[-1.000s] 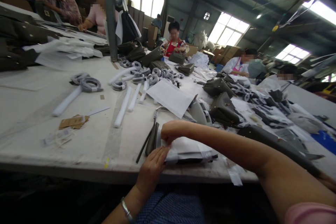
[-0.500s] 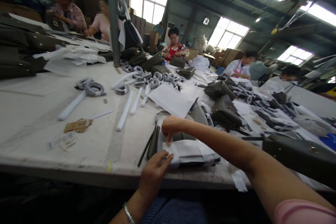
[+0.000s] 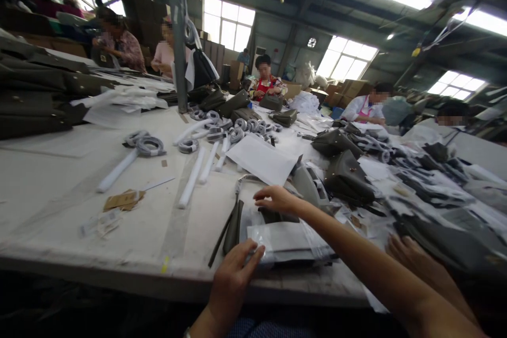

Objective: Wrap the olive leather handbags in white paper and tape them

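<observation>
A dark olive handbag [image 3: 273,216] lies on the table in front of me, its near part covered by a white wrapping sheet [image 3: 287,236] with clear plastic on it. My left hand [image 3: 235,269] grips the left end of this wrapping between thumb and fingers. Over the far side of the bag, my right hand [image 3: 277,198] is open, fingers stretched to the left and nothing visible in them. A dark strap [image 3: 225,232] hangs off the bag's left side. Behind it lies a flat white sheet [image 3: 263,158].
At the lower right, another person's hand [image 3: 420,261] touches a blurred dark bag [image 3: 447,243]. More olive bags [image 3: 346,174] are piled at right. Coiled grey straps [image 3: 149,146], white foam tubes [image 3: 192,179] and brown tags [image 3: 123,199] lie left. A metal post [image 3: 180,58] rises from the table.
My right hand has lifted off the wrapping and moved up and slightly right, its fingers opening out. My left hand keeps its place on the wrapping. Another person's hand has appeared at the right.
</observation>
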A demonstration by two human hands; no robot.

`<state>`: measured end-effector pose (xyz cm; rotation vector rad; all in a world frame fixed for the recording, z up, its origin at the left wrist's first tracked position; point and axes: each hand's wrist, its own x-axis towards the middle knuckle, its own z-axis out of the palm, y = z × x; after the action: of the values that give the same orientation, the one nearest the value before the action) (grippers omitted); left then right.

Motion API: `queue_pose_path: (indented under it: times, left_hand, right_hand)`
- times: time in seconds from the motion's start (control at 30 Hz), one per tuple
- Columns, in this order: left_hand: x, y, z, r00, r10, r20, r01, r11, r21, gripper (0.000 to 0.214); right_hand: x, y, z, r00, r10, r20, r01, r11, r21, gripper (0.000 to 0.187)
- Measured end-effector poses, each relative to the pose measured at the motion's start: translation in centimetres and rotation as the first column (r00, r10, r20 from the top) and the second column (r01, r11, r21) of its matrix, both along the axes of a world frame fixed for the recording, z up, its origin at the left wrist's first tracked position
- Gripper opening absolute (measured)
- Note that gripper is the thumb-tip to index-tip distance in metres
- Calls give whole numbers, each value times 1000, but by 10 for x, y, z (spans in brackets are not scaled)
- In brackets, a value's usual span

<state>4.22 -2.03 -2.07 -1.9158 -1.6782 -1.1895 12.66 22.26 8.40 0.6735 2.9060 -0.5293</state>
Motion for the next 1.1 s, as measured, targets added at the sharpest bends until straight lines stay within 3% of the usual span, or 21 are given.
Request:
queue_pose_path:
  times: [0.13, 0.23, 0.37, 0.73, 0.87, 1.1]
  left_hand:
    - [-1, 1, -2, 1000, -5, -10, 5, 1000, -1, 39]
    - [-3, 1, -3, 1000, -3, -21, 3, 1000, -1, 39]
    - [-4, 0, -2, 1000, -1, -32, 1, 1000, -14, 39]
    - [-3, -1, 0, 998, 6, -58, -9, 999, -50, 37]
    - [-4, -1, -1, 996, 7, -86, -11, 999, -41, 36]
    - [-4, -2, 0, 994, 3, -110, -8, 999, -48, 38]
  right_hand:
    - [7, -29, -20, 999, 35, -10, -35, 998, -51, 56]
    - [0, -26, -26, 998, 14, 61, -7, 993, -117, 48]
    - [-5, -16, -24, 993, 20, 114, -1, 986, -168, 39]
    - [1, -25, -21, 990, -100, 95, 117, 972, -202, 39]
    - [-3, -25, -21, 980, -148, 135, 172, 968, -185, 38]
    - [-24, -36, -26, 949, -263, 174, 275, 960, -50, 30]
